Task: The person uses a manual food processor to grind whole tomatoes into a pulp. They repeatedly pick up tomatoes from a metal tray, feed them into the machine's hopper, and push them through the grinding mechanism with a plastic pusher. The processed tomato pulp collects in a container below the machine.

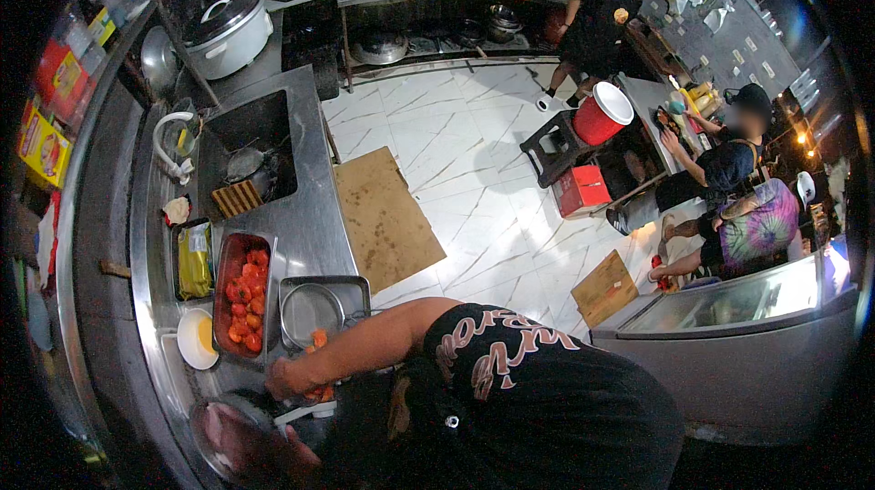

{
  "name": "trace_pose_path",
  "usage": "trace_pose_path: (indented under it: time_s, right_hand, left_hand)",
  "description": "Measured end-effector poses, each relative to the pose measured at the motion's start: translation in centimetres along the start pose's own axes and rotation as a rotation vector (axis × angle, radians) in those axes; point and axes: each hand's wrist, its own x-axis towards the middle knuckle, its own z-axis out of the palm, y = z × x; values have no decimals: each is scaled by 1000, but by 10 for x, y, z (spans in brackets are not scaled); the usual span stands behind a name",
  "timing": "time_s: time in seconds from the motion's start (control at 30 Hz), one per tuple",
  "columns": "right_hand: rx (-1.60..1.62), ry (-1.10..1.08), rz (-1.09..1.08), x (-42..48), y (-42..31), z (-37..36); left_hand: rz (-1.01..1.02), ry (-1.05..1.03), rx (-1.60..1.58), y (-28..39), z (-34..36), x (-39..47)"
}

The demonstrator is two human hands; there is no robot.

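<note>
My right hand is bent down over the steel counter, fingers curled and mostly hidden from above. Orange-red pieces, seemingly tomato, lie beside it, partly behind my forearm. Lower down, my left hand is dim and partly cut off by shadow. It is close to a white bar-shaped utensil; whether it grips this is unclear. A round bowl, blurred and pinkish inside, stands left of that hand. Above my right hand sit a deep steel pan of red tomatoes and a steel tray holding a round pan.
A white bowl and a yellow package stand along the counter's back. Beyond are a sink with a striped board and a large cooker. Cardboard lies on the floor. Several people are at the right.
</note>
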Motion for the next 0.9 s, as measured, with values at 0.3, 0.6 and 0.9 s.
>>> trace_pose_path:
  time_s: [0.3,0.6,0.9]
  right_hand:
    - [20,-337,-10,0,-8,-39]
    - [25,-348,38,39,4,17]
    - [227,-261,73,-35,-27,-32]
  left_hand:
    - [33,-294,-14,21,53,-36]
    - [114,-273,14,35,64,15]
    - [-49,-140,-84,-30,37,-10]
